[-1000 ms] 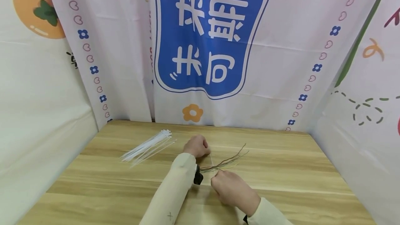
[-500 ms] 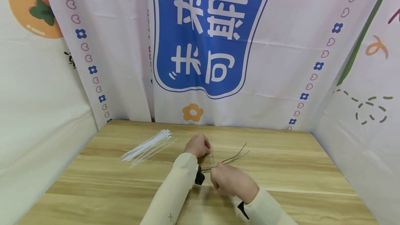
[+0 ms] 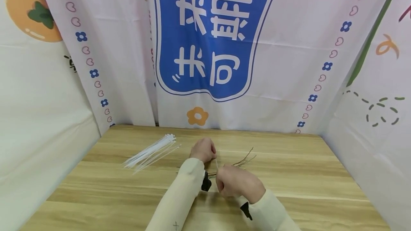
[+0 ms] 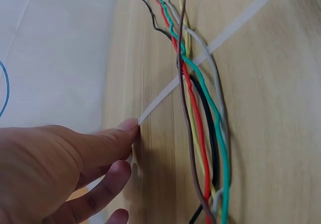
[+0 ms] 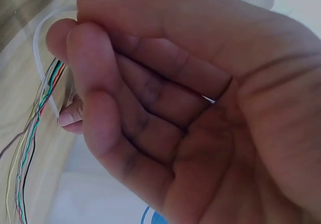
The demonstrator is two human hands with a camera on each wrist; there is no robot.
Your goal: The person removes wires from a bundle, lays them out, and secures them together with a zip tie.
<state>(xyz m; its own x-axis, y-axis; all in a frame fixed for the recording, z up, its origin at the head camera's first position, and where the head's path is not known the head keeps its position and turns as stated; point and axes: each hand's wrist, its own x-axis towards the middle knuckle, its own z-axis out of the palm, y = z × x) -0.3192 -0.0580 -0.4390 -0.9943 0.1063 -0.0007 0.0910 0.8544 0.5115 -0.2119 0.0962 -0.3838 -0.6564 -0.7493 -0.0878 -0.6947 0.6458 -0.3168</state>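
Beneath a bundle of thin wires (image 4: 199,126), red, green, black, yellow, grey and brown, runs a white cable tie (image 4: 158,101). My left hand (image 3: 203,149) pinches one end of the tie between thumb and finger, beyond the wires in the head view. Nearer to me, my right hand (image 3: 240,183) holds the tie's other part between thumb and curled fingers. In the right wrist view the tie (image 5: 36,45) bends in an arc beside the wires. The right hand hides part of the bundle in the head view; the left forearm covers its left part.
A bunch of white cable ties (image 3: 151,150) lies on the wooden table (image 3: 96,195), left of my left hand. Printed cloth (image 3: 289,63) hangs behind the table and along both sides.
My right hand has risen slightly and moved over the wires, drawing its part of the cable tie up. The left hand stays almost where it was, still pinching its end.
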